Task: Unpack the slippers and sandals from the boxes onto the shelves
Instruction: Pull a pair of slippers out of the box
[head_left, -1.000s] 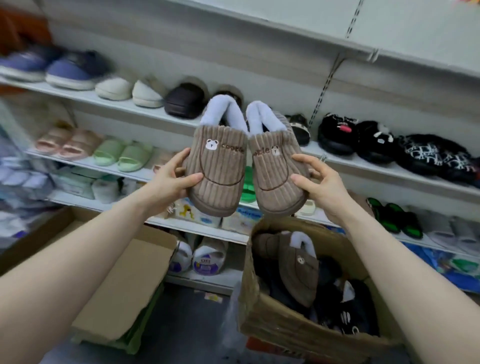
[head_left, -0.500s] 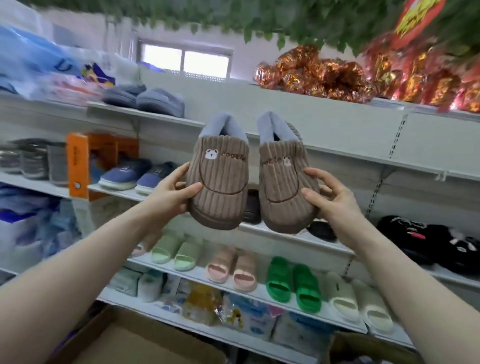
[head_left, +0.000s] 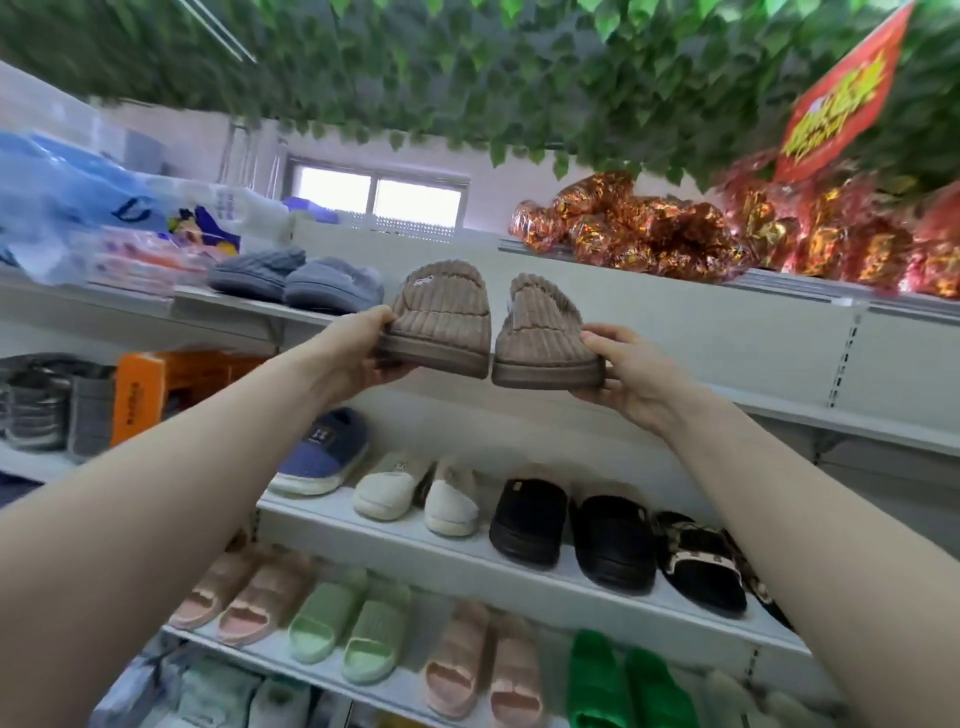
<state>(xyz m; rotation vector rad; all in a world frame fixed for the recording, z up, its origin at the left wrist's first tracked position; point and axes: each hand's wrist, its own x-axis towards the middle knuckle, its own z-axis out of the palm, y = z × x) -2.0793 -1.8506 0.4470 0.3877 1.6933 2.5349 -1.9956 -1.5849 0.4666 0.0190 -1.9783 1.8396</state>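
Head camera view: the left hand (head_left: 358, 348) grips the left brown ribbed corduroy slipper (head_left: 441, 319) by its outer edge, while the right hand (head_left: 631, 374) grips the matching right brown corduroy slipper (head_left: 545, 340). Both slippers are held level, side by side with soles nearly touching, in front of the white upper shelf (head_left: 841, 423), just right of a pair of grey knitted slippers (head_left: 296, 278) standing there. Cream and black slippers line the shelf below.

The left hand (head_left: 358, 348) and right hand (head_left: 631, 371) hold ribbed brown corduroy slippers (head_left: 441, 322) with darker brown soles. Left of the left hand sit grey-blue slippers (head_left: 296, 278); below the hands, cream (head_left: 415, 491), black (head_left: 571, 525), pale green (head_left: 348, 623) and bright green pairs (head_left: 623, 686).
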